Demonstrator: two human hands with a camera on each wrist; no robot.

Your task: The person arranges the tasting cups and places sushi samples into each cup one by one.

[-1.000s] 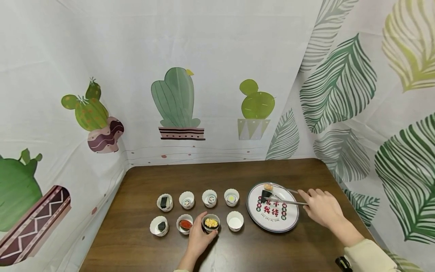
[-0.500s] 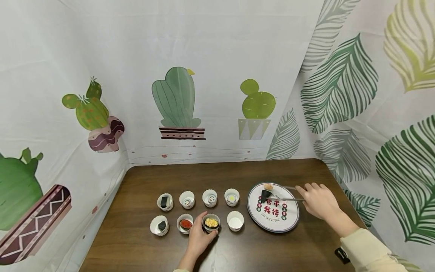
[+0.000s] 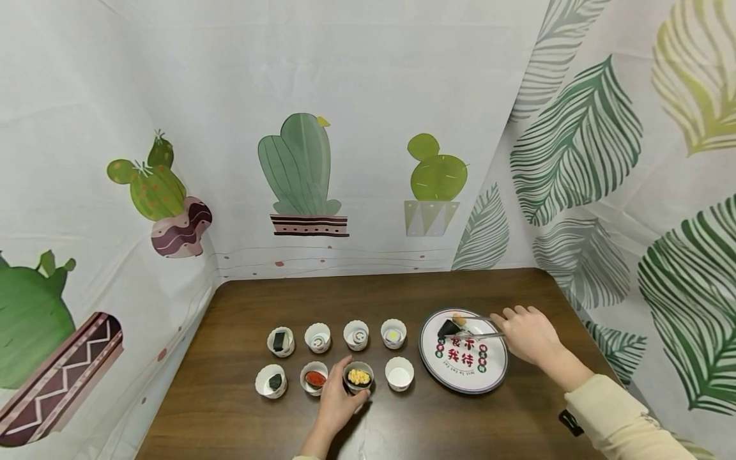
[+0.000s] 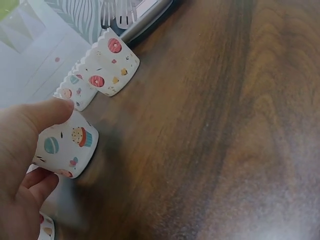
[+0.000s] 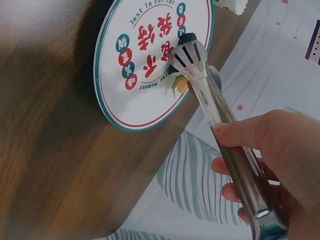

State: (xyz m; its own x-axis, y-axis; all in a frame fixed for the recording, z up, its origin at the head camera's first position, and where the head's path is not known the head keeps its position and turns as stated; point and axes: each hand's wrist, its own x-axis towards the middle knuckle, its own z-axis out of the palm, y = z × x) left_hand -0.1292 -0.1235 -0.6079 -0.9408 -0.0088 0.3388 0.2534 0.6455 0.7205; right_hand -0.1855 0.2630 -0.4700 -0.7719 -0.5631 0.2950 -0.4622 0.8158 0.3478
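My left hand (image 3: 336, 399) holds a white scalloped paper cup (image 4: 67, 145) between thumb and fingers, the cup standing on the table. Inside it sits a sushi piece with yellow corn-like topping (image 3: 359, 377). Metal tongs (image 5: 220, 110) lie in my right hand (image 3: 529, 335), thumb on one arm and fingers along the other. Their slotted heads reach over a round printed plate (image 3: 485, 386). At the heads is a black seaweed-wrapped piece (image 3: 448, 329), with a small orange piece (image 3: 459, 319) close behind. Whether the heads press on the black piece I cannot tell.
Several more paper cups form two rows left of the plate. The cup beside it (image 3: 399, 377) shows a bare white inside; others hold sushi, one red-topped (image 3: 315, 379). A patterned curtain (image 3: 368, 191) borders the wooden table (image 3: 420, 428) behind and at the sides.
My right hand has moved left with the tongs, whose heads have slid farther over the plate. The black piece has turned and tilted slightly. My left hand keeps its place on the cup.
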